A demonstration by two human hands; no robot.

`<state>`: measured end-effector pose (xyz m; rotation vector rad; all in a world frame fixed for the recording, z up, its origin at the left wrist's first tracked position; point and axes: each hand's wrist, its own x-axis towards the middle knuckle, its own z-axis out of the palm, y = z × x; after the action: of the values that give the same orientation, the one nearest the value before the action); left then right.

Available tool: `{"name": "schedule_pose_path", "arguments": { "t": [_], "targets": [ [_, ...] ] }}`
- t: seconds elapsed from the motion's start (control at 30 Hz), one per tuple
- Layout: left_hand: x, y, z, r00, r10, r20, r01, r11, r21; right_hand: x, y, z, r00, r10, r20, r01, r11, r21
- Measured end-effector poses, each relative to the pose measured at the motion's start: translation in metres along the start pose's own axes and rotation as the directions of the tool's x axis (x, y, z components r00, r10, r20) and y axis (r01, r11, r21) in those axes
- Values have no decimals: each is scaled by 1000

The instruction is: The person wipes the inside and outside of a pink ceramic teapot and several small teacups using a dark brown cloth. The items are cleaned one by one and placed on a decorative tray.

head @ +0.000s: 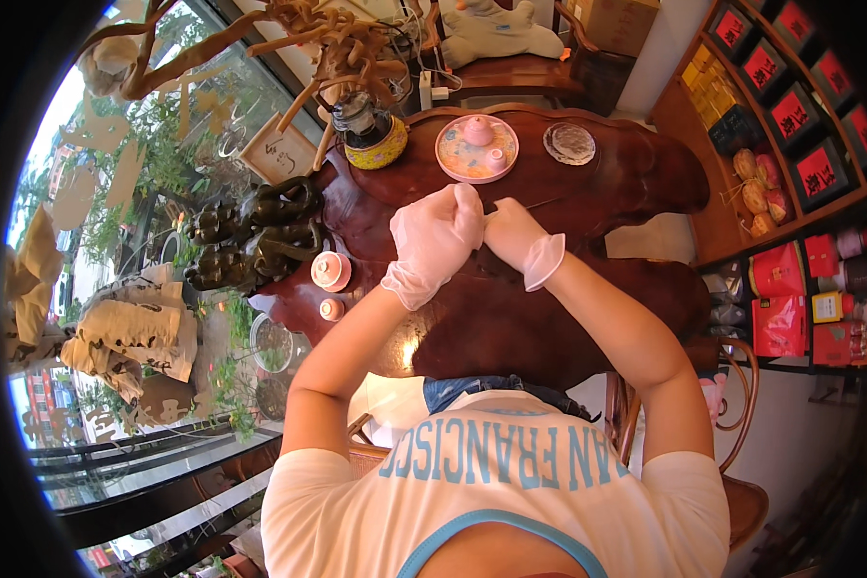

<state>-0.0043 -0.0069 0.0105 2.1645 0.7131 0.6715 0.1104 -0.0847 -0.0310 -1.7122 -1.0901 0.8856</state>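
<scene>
Both my hands wear thin translucent gloves and meet above the middle of a dark red wooden table (506, 325). My left hand (437, 235) is curled, its knuckles towards the table's far side. Against it, my right hand (516, 235) is also curled, and its fingertips are partly hidden, so whether it pinches something cannot be told. Beyond them a round pink tray (443, 165) bears a small pink teapot (479, 130) and a pink cup (495, 159). Left of my left hand stand a pink lidded bowl (331, 271) and a small pink cup (331, 309).
A clear glass dish (569, 143) lies at the table's far right. Dark animal figurines (260, 235) stand at the left edge, near a glass kettle (361, 119) on a yellow patterned base. A window is at left; shelves (795, 224) with boxes are at right.
</scene>
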Motion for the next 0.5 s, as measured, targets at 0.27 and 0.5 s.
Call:
{"name": "schedule_pose_path", "arguments": {
  "t": [0.27, 0.5],
  "targets": [
    [4, -21, -14, 656, 747, 106, -730, 593, 338, -21, 11, 15, 936, -7, 353, -306, 483, 820],
    [2, -14, -13, 834, -266, 483, 530, 630, -568, -31, -30, -12, 742, -605, -290, 383, 737, -557]
  ]
}}
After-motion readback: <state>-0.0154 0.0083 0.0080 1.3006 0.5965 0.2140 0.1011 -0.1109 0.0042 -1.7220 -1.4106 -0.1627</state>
